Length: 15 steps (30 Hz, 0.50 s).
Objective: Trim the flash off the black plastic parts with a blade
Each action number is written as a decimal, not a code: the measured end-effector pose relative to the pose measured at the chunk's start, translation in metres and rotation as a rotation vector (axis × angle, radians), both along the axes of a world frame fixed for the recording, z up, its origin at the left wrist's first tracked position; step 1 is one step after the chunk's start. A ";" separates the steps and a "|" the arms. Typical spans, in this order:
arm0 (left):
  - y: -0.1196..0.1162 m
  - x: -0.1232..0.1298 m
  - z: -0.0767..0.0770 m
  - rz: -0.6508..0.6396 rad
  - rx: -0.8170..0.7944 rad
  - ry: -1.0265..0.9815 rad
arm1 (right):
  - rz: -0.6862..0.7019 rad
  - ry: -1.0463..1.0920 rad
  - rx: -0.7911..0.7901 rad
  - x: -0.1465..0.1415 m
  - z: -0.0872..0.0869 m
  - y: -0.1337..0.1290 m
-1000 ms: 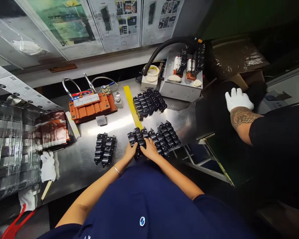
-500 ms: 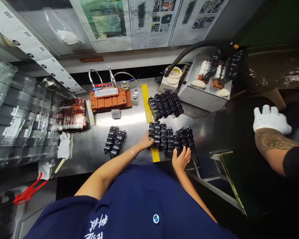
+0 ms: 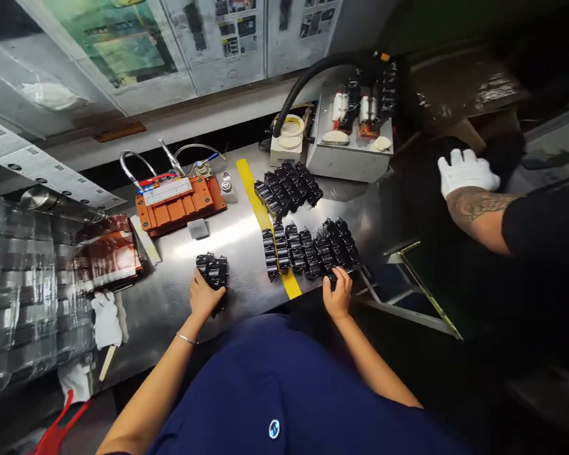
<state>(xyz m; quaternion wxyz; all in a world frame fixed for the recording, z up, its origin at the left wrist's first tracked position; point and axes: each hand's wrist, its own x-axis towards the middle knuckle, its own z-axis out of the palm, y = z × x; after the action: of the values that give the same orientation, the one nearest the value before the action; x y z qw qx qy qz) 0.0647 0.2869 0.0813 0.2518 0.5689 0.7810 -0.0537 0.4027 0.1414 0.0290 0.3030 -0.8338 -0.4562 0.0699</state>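
My left hand (image 3: 205,294) is wrapped round a pair of black ribbed packs (image 3: 213,268) lying side by side on the metal bench, thumb on the right side and fingers on the left. At the near edge of a row of similar black packs (image 3: 296,249), my right hand (image 3: 337,294) has its fingers apart and lightly bent. Its fingertips touch or nearly touch the row's right part. Farther back sits another cluster of black packs (image 3: 289,189).
A yellow tape strip (image 3: 253,189) crosses the bench (image 3: 237,249). Behind stand an orange fixture (image 3: 175,205) and a grey box (image 3: 351,161) with a hose. Clear plastic trays (image 3: 23,272) and a white glove (image 3: 107,321) lie left. A co-worker's gloved hand (image 3: 467,172) is at right.
My left hand has moved left from the row to the separate pair of packs and closed on it. The right hand stays by the row. The view has turned.
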 end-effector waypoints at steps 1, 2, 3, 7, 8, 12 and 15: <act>0.001 0.006 -0.003 -0.012 -0.006 -0.020 | 0.058 0.036 -0.071 -0.015 0.003 -0.006; 0.003 0.016 -0.006 -0.028 -0.002 -0.044 | 0.123 0.081 -0.157 -0.031 0.005 -0.012; 0.004 0.029 -0.007 -0.047 0.007 -0.073 | 0.182 0.130 -0.244 -0.048 0.006 -0.018; -0.002 0.067 -0.007 -0.138 0.108 -0.229 | 0.283 0.297 -0.469 -0.108 0.003 -0.045; -0.010 0.067 -0.007 -0.167 0.151 -0.284 | 0.290 0.341 -0.524 -0.121 0.000 -0.054; -0.072 0.016 -0.016 -0.479 0.035 -0.472 | 0.251 0.538 -0.780 -0.160 -0.018 -0.099; -0.123 -0.044 -0.033 -0.773 -0.440 -0.279 | 0.168 0.672 -0.870 -0.181 -0.030 -0.133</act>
<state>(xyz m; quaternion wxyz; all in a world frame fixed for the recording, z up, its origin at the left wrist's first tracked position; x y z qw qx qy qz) 0.0204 0.1643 0.0487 0.4310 0.7529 0.4405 -0.2309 0.2216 0.0085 -0.0009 0.0529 -0.7747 -0.3283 0.5378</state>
